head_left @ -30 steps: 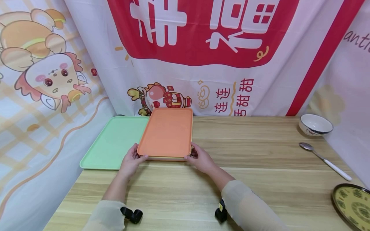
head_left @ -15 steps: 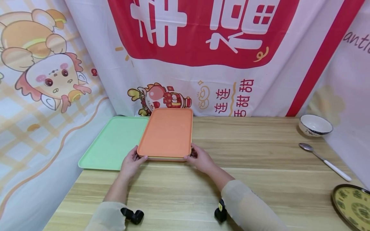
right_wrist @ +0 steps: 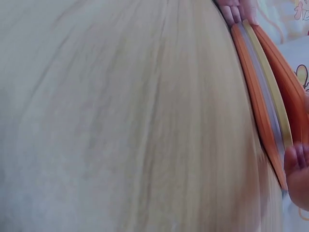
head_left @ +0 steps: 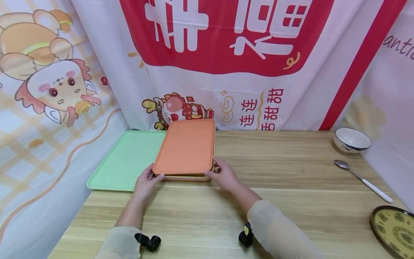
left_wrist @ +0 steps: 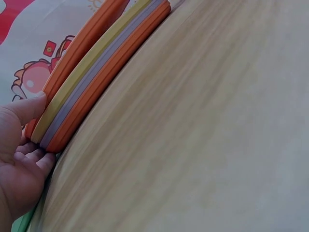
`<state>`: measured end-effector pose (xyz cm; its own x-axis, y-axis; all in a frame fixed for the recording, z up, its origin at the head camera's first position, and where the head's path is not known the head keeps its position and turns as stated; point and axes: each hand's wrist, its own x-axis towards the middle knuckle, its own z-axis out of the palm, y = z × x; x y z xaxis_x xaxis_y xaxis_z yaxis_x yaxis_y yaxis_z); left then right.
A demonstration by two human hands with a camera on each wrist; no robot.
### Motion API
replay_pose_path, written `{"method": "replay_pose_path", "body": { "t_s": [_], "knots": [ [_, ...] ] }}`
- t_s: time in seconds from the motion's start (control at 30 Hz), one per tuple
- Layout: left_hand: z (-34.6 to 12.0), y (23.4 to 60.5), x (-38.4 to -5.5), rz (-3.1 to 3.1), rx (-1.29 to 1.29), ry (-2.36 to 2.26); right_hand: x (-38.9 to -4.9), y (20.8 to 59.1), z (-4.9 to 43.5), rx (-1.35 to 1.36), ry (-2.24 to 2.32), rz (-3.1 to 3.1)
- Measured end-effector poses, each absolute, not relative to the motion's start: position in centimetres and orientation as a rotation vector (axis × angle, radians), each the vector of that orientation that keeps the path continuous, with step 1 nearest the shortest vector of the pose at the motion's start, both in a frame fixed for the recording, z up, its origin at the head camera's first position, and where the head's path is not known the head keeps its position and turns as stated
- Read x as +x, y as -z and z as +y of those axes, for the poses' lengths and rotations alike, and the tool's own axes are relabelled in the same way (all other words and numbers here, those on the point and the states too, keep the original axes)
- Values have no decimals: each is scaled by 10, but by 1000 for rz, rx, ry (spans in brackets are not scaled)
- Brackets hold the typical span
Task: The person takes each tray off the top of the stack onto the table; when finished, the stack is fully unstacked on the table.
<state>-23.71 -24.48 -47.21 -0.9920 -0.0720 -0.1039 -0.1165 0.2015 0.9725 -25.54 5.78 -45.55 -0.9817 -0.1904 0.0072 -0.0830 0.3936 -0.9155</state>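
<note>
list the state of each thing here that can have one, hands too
Top orange rectangular tray: tilted, near right corner raised
Stack of yellow, purplish and orange trays beneath: closely nested
Left hand: gripping the near left corner of these trays
Right hand: holding the raised corner
Green rectangular tray: flat, face up
White dark-rimmed bowl: upright
White-handled metal spoon: lying down
Round yellow dark-rimmed dish: face up, partly out of frame

Pale wood-grain table (head_left: 297, 165) before white cloth hangings (head_left: 226, 81) with red print
</note>
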Motion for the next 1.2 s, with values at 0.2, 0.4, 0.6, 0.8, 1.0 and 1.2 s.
{"method": "replay_pose_path", "body": {
  "t_s": [0.2, 0.4, 0.6, 0.8, 1.0, 1.2],
  "knots": [
    [-248, 471, -238, 2392, -174, -1955, -254, 450, 48, -213, 1957, 2196],
    [-247, 471, -239, 2375, -176, -1981, -256, 449, 41, -154, 2105, 2016],
    [-247, 472, -239, 2365, -163, -1986, -260, 453, 36, -26, 2278, 1770],
    [-247, 474, -239, 2380, -164, -1988, -257, 449, 36, 50, 2362, 1684],
    [-246, 476, -238, 2431, -165, -1964, -250, 442, 46, 27, 2409, 1648],
    [-245, 477, -235, 2426, -178, -1966, -245, 431, 63, -54, 2444, 1624]
  ]
}}
